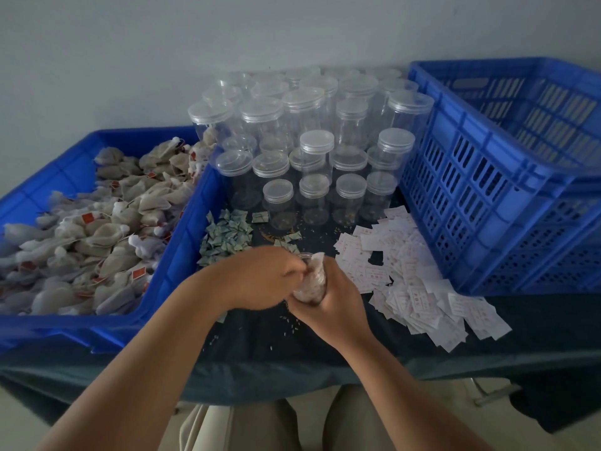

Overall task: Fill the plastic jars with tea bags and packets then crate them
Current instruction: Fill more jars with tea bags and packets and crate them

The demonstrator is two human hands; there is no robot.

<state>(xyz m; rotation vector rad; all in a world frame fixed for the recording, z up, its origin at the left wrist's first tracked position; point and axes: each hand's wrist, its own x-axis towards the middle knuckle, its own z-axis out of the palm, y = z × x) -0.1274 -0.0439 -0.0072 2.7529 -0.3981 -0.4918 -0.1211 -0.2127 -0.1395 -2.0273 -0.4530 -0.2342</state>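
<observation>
- plastic jar (310, 283): clear and lidless, held tilted just above the dark tablecloth (325, 340) near the table's front edge, with its mouth pointing away from the person and pale contents showing through its wall.
- right hand (336, 302): fingers curled round the lower part of the jar, gripping it from the right and beneath.
- left hand (265, 278): fingers bunched together at the jar's mouth; through the blur they seem to pinch the tea bag (317, 259) that sticks out of the opening.
- blue bin (182, 255): at the left, heaped with loose tea bags (107, 229) carrying red tags.
- green packets (226, 239): a small pile just beside the bin, beyond the left hand.
- white paper slips (419, 288): scattered to the right of the hands.
- lidded empty jars (312, 141): crowded at the back, some stacked.
- blue crate (487, 190): slotted, at the right, touching the jars' cluster.
</observation>
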